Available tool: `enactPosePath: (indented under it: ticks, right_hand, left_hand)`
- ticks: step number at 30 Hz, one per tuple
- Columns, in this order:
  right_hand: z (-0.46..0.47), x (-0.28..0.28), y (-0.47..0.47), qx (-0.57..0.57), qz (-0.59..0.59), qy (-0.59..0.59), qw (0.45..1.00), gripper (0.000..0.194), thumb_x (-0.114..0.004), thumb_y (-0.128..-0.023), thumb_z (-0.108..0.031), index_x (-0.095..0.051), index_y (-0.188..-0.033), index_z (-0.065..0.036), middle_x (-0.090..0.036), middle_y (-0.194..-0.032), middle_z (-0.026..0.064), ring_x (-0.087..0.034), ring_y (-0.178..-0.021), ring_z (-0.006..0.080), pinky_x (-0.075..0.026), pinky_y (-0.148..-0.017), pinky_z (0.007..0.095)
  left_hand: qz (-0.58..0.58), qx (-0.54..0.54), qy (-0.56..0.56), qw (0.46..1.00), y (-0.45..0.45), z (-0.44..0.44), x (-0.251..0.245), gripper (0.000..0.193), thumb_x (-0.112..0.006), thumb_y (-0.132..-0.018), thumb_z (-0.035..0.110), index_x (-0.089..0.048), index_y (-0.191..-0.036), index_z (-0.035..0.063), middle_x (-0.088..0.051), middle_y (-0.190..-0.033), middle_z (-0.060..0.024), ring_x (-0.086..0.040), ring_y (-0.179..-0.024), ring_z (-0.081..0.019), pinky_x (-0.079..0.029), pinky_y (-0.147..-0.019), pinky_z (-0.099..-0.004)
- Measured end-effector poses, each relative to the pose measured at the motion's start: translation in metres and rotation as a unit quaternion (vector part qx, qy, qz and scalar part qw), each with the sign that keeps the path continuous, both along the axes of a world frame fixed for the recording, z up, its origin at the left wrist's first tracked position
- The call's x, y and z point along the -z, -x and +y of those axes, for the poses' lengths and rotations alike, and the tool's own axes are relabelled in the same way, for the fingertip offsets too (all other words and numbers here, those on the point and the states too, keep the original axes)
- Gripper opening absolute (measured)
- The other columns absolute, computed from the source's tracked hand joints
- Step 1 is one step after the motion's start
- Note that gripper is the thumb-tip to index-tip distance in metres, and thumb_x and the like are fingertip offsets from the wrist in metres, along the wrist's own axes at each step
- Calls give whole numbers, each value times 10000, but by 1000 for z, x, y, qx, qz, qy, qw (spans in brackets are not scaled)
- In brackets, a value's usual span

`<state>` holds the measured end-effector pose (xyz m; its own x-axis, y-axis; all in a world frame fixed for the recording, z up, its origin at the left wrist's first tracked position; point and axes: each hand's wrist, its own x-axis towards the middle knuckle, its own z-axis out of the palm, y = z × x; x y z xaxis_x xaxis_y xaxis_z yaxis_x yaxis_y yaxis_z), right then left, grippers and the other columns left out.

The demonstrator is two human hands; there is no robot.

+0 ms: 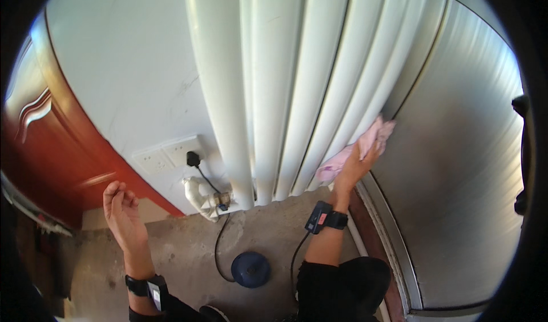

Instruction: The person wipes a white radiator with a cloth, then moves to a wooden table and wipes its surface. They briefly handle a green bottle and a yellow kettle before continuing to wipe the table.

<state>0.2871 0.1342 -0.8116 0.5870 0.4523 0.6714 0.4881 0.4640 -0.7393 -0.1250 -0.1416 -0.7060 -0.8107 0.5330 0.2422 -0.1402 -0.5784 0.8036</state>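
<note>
A pink cloth (373, 139) is in my right hand (356, 164), pressed against the lower right columns of a white column radiator (276, 86). Part of the cloth hangs to the left of my fingers, over the radiator's lower end. My left hand (125, 216) is raised at the left, in front of the red wooden door, with its fingers loosely curled and nothing seen in it. Both wrists wear black straps with small devices. The radiator's valve (222, 200) and a white-wrapped pipe (195, 196) lie between my hands.
A black plug (193, 158) sits in a white wall socket (182, 150); its cable runs down to a round blue base (251, 269) on the concrete floor. A red wooden door (81, 151) stands at left, a metal-framed frosted panel (454, 172) at right. A thin pipe (358, 235) runs along the floor.
</note>
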Motion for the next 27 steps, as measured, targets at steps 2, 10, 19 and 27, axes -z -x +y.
enactPosePath:
  ticks: [2, 10, 19, 27]
  right_hand:
    - [2, 2, 3, 39, 14, 2, 999, 537, -616, -908, -73, -472, -1412, 42, -360, -1535, 255, -314, -1434, 407, -244, -1177, 444]
    - [-19, 137, 11, 38, 46, 208, 976, 529, -587, -929, -89, -440, -1409, 78, -433, -1469, 283, -383, -1379, 418, -293, -1155, 460]
    - [-169, 198, 202, -402, 360, 419, 730, 364, -533, -1016, -307, -547, -1160, 26, -636, -971, 139, -624, -822, 225, -521, -697, 359]
    - [-206, 180, 250, -640, 544, 399, 369, 350, -584, -991, -311, -582, -1178, -15, -656, -1061, 146, -649, -849, 223, -560, -731, 327]
  left_hand:
    - [17, 19, -16, 1000, 0, -2, 3, 181, -515, -958, -20, -632, -1059, 73, -652, -993, -32, -565, -789, -120, -450, -696, -253]
    - [-20, -34, 13, 999, 7, -20, 11, 179, -516, -961, -15, -635, -1054, 81, -662, -1013, -24, -566, -798, -99, -438, -701, -240]
    - [-16, -47, 7, 999, 3, -24, 2, 176, -523, -957, -6, -629, -1062, 86, -657, -1021, -15, -557, -800, -98, -428, -720, -245]
    - [-33, -59, 8, 998, 6, -28, -2, 180, -515, -954, -9, -628, -1066, 76, -648, -1008, -23, -553, -805, -106, -428, -721, -250]
